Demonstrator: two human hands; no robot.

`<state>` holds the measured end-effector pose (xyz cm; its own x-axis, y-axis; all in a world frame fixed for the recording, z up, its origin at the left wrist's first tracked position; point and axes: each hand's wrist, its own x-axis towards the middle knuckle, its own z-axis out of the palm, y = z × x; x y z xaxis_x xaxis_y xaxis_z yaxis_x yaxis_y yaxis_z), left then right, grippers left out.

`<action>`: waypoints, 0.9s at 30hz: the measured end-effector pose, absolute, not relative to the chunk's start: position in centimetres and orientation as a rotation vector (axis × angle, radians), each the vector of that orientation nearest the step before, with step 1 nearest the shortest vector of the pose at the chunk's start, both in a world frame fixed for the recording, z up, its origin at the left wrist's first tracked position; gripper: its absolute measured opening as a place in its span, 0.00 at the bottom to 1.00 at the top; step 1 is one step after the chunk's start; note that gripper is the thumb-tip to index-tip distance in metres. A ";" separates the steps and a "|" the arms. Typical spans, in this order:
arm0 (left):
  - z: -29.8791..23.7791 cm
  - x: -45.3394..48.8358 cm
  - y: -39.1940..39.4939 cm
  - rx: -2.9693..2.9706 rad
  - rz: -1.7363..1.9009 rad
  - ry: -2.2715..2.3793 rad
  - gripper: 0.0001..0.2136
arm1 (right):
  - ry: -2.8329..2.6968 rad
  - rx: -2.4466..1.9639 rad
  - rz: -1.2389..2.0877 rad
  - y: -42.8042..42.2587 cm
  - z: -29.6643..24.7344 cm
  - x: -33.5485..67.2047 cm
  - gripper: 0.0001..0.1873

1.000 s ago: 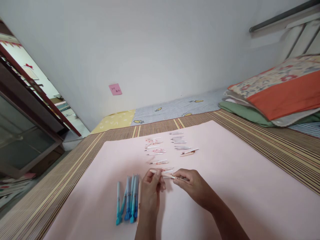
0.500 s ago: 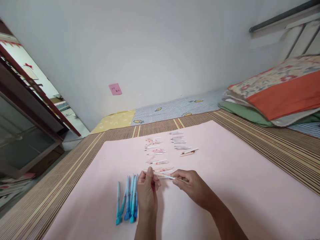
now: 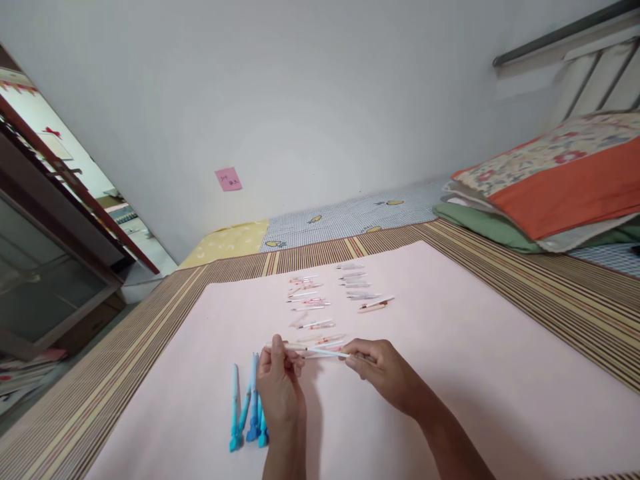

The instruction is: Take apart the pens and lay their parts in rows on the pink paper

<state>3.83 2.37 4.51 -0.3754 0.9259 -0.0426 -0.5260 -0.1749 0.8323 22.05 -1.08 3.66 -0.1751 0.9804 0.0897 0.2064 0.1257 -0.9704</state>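
My left hand is closed on a beige pen barrel, thumb on top. Opposite it, my right hand pinches a thin white-and-pale-blue pen refill whose far tip comes close to the end of the barrel; I cannot tell whether they touch. Both hands are above the pale pink sheet. Several blue pens lie by my left wrist, some of them partly hidden behind it. Just beyond the hands, pinkish pen parts lie in a column, the nearest partly covered by my fingers.
A second column of grey pen parts lies to the right, with a beige-brown pen at its near end. The pink sheet covers a striped mat. Folded bedding is piled at right. A pink note sticks to the wall.
My left hand has moved left with the barrel, drawing apart from my right hand and covering more of the blue pens. My right hand has stayed nearly in place.
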 end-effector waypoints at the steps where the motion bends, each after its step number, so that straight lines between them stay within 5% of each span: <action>1: 4.4 3.5 2.5 0.562 1.767 0.978 0.17 | -1.536 -1.202 1.139 -1.1 3.6 22.1 0.12; 9: 4.2 2.2 3.4 0.113 1.561 0.849 0.11 | -1.470 -1.175 1.150 -0.5 3.1 22.1 0.14; 18: 4.5 4.7 1.8 0.370 1.361 0.724 0.06 | -1.373 -1.097 1.205 0.3 2.1 20.8 0.17; 27: 4.7 5.2 1.4 0.428 1.409 0.782 0.13 | -1.393 -1.067 1.254 0.2 2.0 20.1 0.15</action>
<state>5.18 1.41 4.69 -0.0241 0.9731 -0.2290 -0.7090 0.1449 0.6902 20.07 0.15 1.96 -0.1730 0.9807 0.0911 0.0120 0.0946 -0.9954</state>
